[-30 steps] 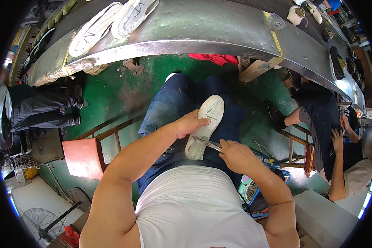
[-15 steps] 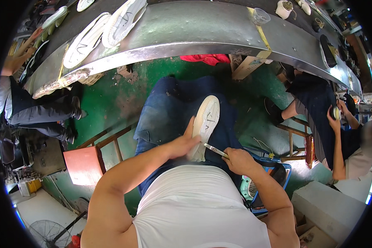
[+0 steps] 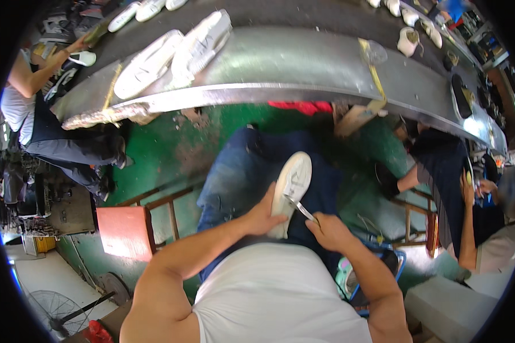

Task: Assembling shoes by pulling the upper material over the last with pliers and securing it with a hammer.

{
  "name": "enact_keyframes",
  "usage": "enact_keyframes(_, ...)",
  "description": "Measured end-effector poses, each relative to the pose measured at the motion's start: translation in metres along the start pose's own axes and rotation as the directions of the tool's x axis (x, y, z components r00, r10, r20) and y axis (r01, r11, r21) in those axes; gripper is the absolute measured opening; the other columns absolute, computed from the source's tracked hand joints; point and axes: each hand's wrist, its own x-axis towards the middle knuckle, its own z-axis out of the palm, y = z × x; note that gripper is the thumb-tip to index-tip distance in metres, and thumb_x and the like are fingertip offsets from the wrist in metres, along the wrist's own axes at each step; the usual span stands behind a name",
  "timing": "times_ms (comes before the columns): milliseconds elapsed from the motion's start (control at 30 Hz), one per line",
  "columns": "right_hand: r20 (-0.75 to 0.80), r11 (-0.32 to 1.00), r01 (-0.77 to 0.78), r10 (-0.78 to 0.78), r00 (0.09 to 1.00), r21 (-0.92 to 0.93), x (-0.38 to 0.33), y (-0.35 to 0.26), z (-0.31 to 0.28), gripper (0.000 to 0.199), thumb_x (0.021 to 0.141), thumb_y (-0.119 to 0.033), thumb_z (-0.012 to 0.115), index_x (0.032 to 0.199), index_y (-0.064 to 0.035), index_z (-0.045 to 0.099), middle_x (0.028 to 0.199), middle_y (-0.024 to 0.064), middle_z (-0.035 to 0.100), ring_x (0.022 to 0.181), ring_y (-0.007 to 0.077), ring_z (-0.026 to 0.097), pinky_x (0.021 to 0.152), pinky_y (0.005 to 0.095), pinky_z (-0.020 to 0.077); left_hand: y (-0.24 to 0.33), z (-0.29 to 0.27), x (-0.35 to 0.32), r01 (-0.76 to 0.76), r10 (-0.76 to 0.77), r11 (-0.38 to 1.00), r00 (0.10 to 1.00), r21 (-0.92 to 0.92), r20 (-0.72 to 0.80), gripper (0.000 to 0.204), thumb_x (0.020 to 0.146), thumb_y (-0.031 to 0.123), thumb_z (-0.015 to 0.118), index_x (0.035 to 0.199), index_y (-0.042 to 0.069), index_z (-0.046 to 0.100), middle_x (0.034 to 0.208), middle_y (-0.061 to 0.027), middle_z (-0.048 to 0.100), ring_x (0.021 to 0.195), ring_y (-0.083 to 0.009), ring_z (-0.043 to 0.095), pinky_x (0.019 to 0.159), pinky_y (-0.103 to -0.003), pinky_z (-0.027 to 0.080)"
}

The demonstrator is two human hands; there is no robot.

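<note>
A white shoe (image 3: 294, 178) with dark marks on its face lies over my lap, its rounded end pointing away from me. My left hand (image 3: 263, 212) is closed around the side of the shoe nearest me, thumb laid across it. My right hand (image 3: 330, 231) grips a slim silver metal tool (image 3: 303, 210), whose kind I cannot make out. The tool's tip meets the shoe near its middle, or hovers just over it; I cannot tell which. Dark blue cloth (image 3: 229, 171) covers my legs beneath the shoe.
Ahead runs a metal-edged bench (image 3: 297, 63) with two white shoes (image 3: 149, 66) at its left and a clear plastic cup (image 3: 375, 52) to the right. A red-topped stool (image 3: 126, 231) stands left. Co-workers sit at right (image 3: 452, 183) and stand at left (image 3: 34, 114). A fan (image 3: 57, 314) is lower left.
The tool's tip has shifted from beside my left fingers onto the shoe's marked face. My left hand has settled lower along the shoe. The whole view has swung slightly.
</note>
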Motion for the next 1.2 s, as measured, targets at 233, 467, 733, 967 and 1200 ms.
enact_keyframes(233, -0.149, 0.829, 0.012, 0.086, 0.985, 0.559, -0.015, 0.053, 0.030, 0.036, 0.104, -0.031, 0.047, 0.101, 0.0022, 0.061, 0.079, 0.0121, 0.069, 0.073, 0.0227, 0.069, 0.070, 0.0348, 0.0535, 0.100, -0.087, -0.012, -0.088, 0.119, 0.762, 0.993, -0.641, 0.006, 0.069, 0.096, 0.008, 0.062, 0.156, 0.003, 0.027, 0.148, -0.0075, 0.046, 0.132, -0.0144, 0.045, 0.112, -0.032, 0.033)
enact_keyframes(467, 0.030, 0.780, -0.082, 0.081, 0.996, 0.620, 0.012, 0.057, 0.009, 0.041, 0.105, -0.034, 0.044, 0.104, 0.0021, 0.062, 0.084, 0.0086, 0.070, 0.074, 0.0173, 0.069, 0.070, 0.0318, 0.0543, 0.266, -0.232, 0.150, -0.225, 0.163, 0.890, 0.969, -0.395, -0.185, 0.053, 0.095, 0.015, 0.065, 0.144, 0.001, 0.046, 0.124, -0.0136, 0.065, 0.100, -0.0220, 0.069, 0.087, -0.039, 0.057)
enact_keyframes(733, 0.144, 0.632, -0.189, 0.122, 0.982, 0.752, 0.020, 0.062, 0.005, 0.034, 0.107, -0.025, 0.041, 0.110, 0.0032, 0.059, 0.091, 0.0095, 0.068, 0.076, 0.0156, 0.067, 0.070, 0.0303, 0.0530, 0.296, -0.296, 0.329, 0.253, 0.512, 0.080, 0.819, 0.964, -0.258, 0.045, 0.094, 0.024, 0.061, 0.133, 0.003, 0.056, 0.147, -0.0166, 0.045, 0.132, -0.0355, 0.048, 0.106, -0.052, 0.043)
enact_keyframes(967, 0.153, 0.590, -0.177, 0.090, 0.984, 0.788, 0.024, 0.068, 0.002, 0.036, 0.107, -0.024, 0.038, 0.112, 0.0055, 0.058, 0.094, 0.0123, 0.067, 0.079, 0.0188, 0.066, 0.074, 0.0323, 0.0532, 0.268, -0.349, 0.338, 0.084, 0.245, 0.585, 0.930, 0.807, -0.274, 0.045, 0.090, 0.024, 0.055, 0.133, 0.011, 0.061, 0.140, -0.0131, 0.057, 0.133, -0.0322, 0.050, 0.110, -0.041, 0.041)
enact_keyframes(1200, 0.149, 0.553, -0.131, 0.012, 0.989, 0.823, 0.027, 0.078, 0.012, 0.038, 0.108, -0.027, 0.037, 0.112, 0.0052, 0.057, 0.094, 0.0123, 0.067, 0.078, 0.0195, 0.066, 0.075, 0.0331, 0.0533, 0.234, -0.432, 0.244, 0.544, -0.218, 0.681, 0.789, 0.490, -0.574, 0.077, 0.085, 0.045, 0.072, 0.139, -0.004, 0.048, 0.128, -0.0226, 0.062, 0.122, -0.0307, 0.059, 0.104, -0.045, 0.045)
